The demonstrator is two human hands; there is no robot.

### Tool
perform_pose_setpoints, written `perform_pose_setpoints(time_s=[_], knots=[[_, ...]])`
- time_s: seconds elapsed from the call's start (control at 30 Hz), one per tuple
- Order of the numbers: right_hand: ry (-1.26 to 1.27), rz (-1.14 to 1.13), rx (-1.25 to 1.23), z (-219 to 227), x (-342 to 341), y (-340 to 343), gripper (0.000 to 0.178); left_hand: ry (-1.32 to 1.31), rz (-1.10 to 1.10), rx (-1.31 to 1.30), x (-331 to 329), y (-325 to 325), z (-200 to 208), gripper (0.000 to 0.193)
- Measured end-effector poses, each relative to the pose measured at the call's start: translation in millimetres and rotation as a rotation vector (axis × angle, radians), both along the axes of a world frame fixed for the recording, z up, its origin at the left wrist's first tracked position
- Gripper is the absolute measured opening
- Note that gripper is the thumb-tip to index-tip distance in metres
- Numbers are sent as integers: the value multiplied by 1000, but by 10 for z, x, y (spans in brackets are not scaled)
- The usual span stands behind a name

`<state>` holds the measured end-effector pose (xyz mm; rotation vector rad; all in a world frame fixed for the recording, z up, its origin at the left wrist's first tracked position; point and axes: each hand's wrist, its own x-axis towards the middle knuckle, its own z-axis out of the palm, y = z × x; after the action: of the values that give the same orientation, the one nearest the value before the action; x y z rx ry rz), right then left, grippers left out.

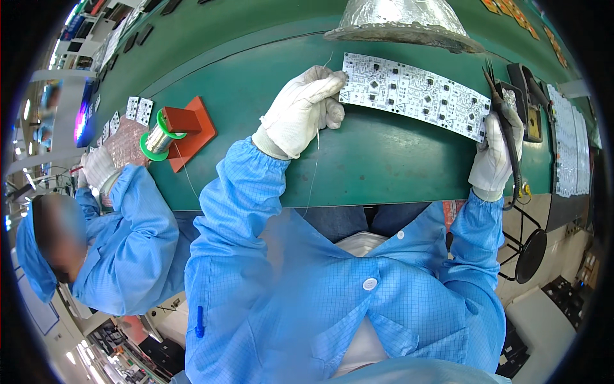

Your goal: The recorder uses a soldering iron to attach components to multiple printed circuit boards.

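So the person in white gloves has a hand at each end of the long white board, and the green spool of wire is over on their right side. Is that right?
Not quite: the head view shows the green spool of wire on the person's left. The gloved left hand and right hand are at the ends of the long white board.

White rectangular circuit board (416, 96) between white-gloved left hand (302, 110) and white-gloved right hand (496, 152); silver metal hood (403, 24) behind; green-flanged wire spool (157, 139) on red stand (202, 133), left on green surface (364, 168).
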<state>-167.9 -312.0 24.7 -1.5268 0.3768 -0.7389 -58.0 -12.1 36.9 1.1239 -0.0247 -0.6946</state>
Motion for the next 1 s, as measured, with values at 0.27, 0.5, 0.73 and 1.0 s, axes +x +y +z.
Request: perform_pose_setpoints(time_s=[0.27, 0.5, 0.73, 1.0], knots=[[14, 8, -206, 4, -20, -46, 38, -65, -41, 77, 35, 19, -51, 40], [132, -40, -293, -1, -18, 56, 34, -2, -15, 164, 12, -6, 23, 48], [348, 84, -440, -260, 48, -20, 29, -167, -32, 332, 16, 36, 64, 48], [348, 97, -458, -112, 42, 84, 31, -205, -36, 329, 23, 78, 119, 48]])
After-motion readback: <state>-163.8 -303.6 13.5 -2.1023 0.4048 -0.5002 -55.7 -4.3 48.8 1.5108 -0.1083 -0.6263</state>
